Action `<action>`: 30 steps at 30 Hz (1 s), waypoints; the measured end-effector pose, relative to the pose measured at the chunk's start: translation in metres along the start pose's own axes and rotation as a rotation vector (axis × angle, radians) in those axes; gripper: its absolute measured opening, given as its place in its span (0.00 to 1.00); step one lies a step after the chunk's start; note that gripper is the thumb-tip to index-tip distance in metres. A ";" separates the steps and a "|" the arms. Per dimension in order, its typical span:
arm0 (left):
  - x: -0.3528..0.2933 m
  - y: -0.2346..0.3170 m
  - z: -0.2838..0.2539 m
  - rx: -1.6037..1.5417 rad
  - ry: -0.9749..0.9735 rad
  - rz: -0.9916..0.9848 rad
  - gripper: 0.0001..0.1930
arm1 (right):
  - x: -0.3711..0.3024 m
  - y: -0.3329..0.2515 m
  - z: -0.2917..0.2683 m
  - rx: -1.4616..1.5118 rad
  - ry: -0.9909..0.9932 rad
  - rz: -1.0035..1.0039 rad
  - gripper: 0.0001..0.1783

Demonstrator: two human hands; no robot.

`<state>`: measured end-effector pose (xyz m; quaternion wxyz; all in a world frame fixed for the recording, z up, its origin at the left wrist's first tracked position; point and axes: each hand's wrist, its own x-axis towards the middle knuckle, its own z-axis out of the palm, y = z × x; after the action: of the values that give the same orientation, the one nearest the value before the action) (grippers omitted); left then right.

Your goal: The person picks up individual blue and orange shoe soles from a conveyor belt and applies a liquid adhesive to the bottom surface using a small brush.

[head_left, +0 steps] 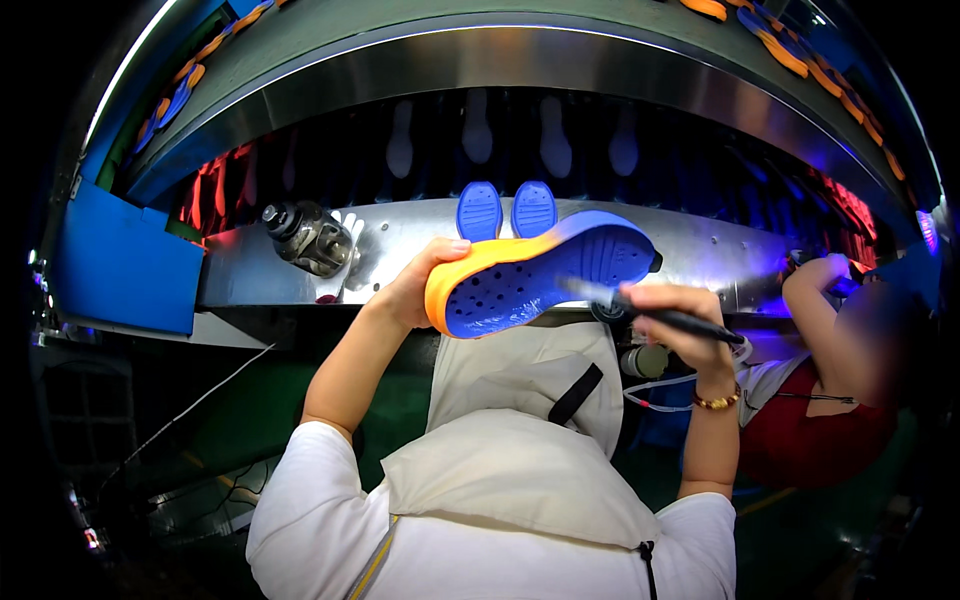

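Note:
An orange and blue shoe sole (600, 245) is held up over the metal ledge, its blue dotted inner face turned toward me. My left hand (412, 288) grips it at the left end, thumb on the orange rim. My right hand (685, 318) is closed around a black-handled brush (700, 326). The brush's pale tip is blurred and lies over the middle of the sole; whether it touches cannot be told. A wet shine shows on the inner face at the lower left. Behind the sole, two blue sole-shaped pieces (479, 208) (534, 208) stand side by side.
A dark glass bottle (308, 240) stands on the metal ledge (400, 225) at the left. Further soles (775, 50) lie on the green conveyor belt (420, 22) above. Sole shapes show in the dark slot beneath it. Another person's arm (815, 300) reaches in at the right.

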<state>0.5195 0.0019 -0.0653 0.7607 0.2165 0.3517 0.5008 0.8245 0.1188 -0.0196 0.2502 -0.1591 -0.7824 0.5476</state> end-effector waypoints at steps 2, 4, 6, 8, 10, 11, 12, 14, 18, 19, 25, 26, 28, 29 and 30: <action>0.001 0.003 0.005 -0.048 -0.113 -0.015 0.27 | 0.004 0.005 0.002 0.038 0.011 0.145 0.13; -0.004 0.010 0.020 0.076 -0.049 0.090 0.28 | 0.001 0.014 0.004 0.041 -0.097 -0.069 0.13; -0.011 0.012 0.015 0.024 -0.023 0.130 0.31 | -0.001 -0.004 0.006 -0.001 -0.175 -0.034 0.13; 0.006 0.006 -0.007 -0.186 -0.166 0.197 0.33 | -0.004 -0.016 0.007 -0.035 -0.167 -0.107 0.14; 0.025 -0.010 0.000 -0.339 -0.310 0.307 0.35 | 0.001 -0.015 0.018 0.053 0.008 -0.224 0.13; 0.035 -0.025 -0.002 -0.431 -0.121 0.233 0.38 | 0.004 -0.013 0.027 0.081 0.105 -0.239 0.13; 0.051 -0.039 0.000 -0.389 -0.167 0.334 0.43 | 0.009 -0.006 0.035 0.010 0.158 -0.194 0.12; 0.062 -0.047 0.018 -0.466 -0.161 0.238 0.46 | 0.013 0.020 0.048 0.020 0.248 -0.055 0.11; 0.074 -0.067 0.017 -0.481 -0.140 0.253 0.45 | 0.023 0.033 0.052 0.024 0.306 0.102 0.09; 0.075 -0.071 0.018 -0.498 -0.136 0.240 0.45 | 0.028 0.029 0.050 0.016 0.327 0.092 0.08; 0.082 -0.052 0.026 -0.434 -0.015 0.338 0.42 | 0.031 0.015 0.077 -0.598 0.144 -0.429 0.08; 0.076 -0.046 0.026 -0.404 -0.047 0.336 0.41 | 0.021 0.009 0.083 -0.586 0.039 -0.426 0.08; 0.066 -0.039 0.020 -0.380 -0.111 0.355 0.41 | 0.017 -0.008 0.077 -0.576 -0.056 -0.430 0.07; 0.063 -0.038 0.018 -0.368 -0.184 0.368 0.42 | 0.017 -0.015 0.067 -0.438 -0.130 -0.395 0.07; 0.063 -0.038 0.020 -0.417 -0.253 0.362 0.43 | 0.015 -0.018 0.059 -0.304 -0.201 -0.347 0.07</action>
<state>0.5734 0.0445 -0.0975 0.7249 0.1756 0.0995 0.6586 0.7787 0.0746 -0.0158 0.2345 -0.0027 -0.8923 0.3858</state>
